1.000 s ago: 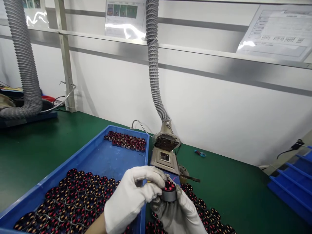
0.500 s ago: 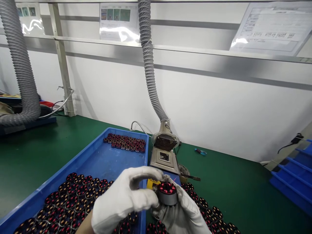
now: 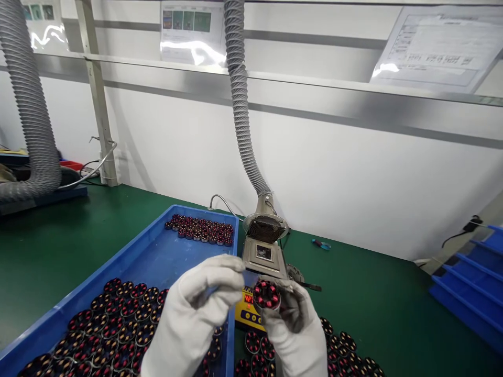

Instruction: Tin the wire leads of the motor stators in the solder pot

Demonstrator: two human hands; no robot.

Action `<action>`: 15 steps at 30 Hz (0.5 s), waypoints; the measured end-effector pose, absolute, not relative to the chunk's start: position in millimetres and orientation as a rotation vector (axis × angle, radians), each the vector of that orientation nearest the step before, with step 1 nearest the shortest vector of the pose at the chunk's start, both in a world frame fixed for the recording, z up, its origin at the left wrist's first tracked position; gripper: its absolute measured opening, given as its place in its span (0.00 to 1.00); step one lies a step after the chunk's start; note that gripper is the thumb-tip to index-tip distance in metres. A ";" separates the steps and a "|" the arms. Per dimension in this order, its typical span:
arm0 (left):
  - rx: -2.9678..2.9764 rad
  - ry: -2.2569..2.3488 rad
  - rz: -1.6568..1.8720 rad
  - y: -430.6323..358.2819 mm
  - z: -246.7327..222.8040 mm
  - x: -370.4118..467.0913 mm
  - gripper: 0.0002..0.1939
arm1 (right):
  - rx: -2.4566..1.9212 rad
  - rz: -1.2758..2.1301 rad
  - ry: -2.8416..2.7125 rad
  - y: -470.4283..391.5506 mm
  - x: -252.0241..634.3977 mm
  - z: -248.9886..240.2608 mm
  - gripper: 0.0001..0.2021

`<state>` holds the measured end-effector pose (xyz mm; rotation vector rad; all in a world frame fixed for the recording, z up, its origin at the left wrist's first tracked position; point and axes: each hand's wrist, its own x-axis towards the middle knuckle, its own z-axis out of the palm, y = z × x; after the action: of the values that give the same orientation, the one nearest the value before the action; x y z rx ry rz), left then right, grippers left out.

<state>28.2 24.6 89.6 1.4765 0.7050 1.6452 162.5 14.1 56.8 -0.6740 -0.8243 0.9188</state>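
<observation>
My right hand [image 3: 296, 319], in a white glove with darkened fingertips, holds a motor stator [image 3: 267, 295] between thumb and fingers. The stator is a small round part with red windings, its wound face turned up towards me. Just left of it is my gloved left hand [image 3: 196, 309], thumb and fingertips drawn together in a pinch and apart from the stator. What the pinch holds, if anything, is too small to see. Behind the stator, a yellow unit [image 3: 249, 314] with a red digital display is partly hidden by it.
A blue tray [image 3: 165, 262] holds rows of stators near and far. More stators [image 3: 338, 343] lie on the green bench at right. A metal heated box [image 3: 265, 256] stands under an extraction hose [image 3: 239, 104]. Blue-handled pliers [image 3: 321, 244] and stacked blue bins [image 3: 471, 283] are further right.
My left hand has drawn back leftward off the stator, and its fingers have closed together. My right hand has raised the stator slightly and tilted its face towards me.
</observation>
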 end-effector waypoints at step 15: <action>0.841 0.562 1.488 38.2 89.3 47.4 0.08 | -0.780 0.134 -0.846 6.4 148.2 47.8 0.19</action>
<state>47.4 38.2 89.3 0.8412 0.5625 1.4877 148.2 6.4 47.8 -0.7803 -0.8460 0.1337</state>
